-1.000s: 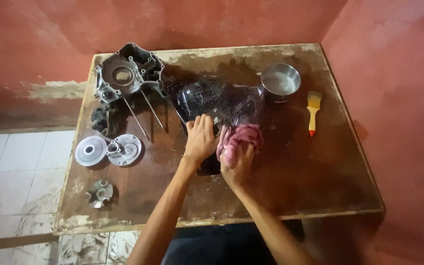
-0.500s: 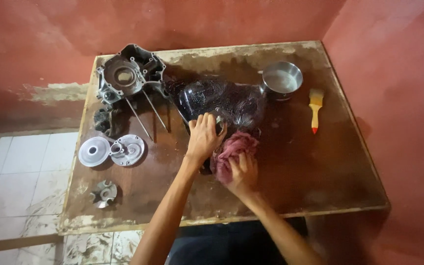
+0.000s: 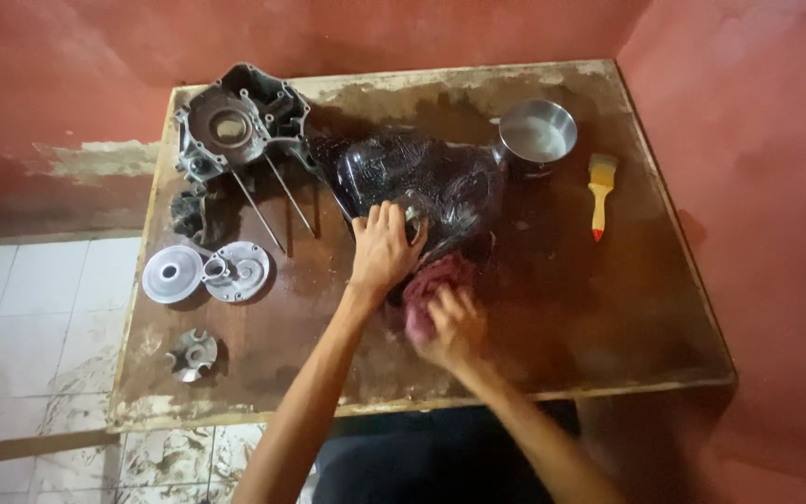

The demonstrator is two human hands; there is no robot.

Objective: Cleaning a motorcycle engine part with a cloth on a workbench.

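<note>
My left hand [image 3: 382,246] lies palm down on the near edge of a dark, shiny plastic sheet [image 3: 422,173] spread over something in the middle of the brown wooden table [image 3: 608,308], fingers curled onto a small metal part there. My right hand [image 3: 451,325] is closed on a crumpled red rag [image 3: 433,280] and presses it on the tabletop just in front of the plastic. The right hand is motion-blurred.
A grey engine case [image 3: 235,121] with two long studs sits at the back left. Round metal discs [image 3: 202,273] and a small finned part [image 3: 193,353] lie along the left edge. A steel bowl [image 3: 537,133] and a yellow-handled brush [image 3: 599,191] stand at the back right. Tiled floor lies to the left.
My right hand has dragged the red rag toward me across the table. My left hand has stayed on the plastic's edge. The camera view shifted slightly.
</note>
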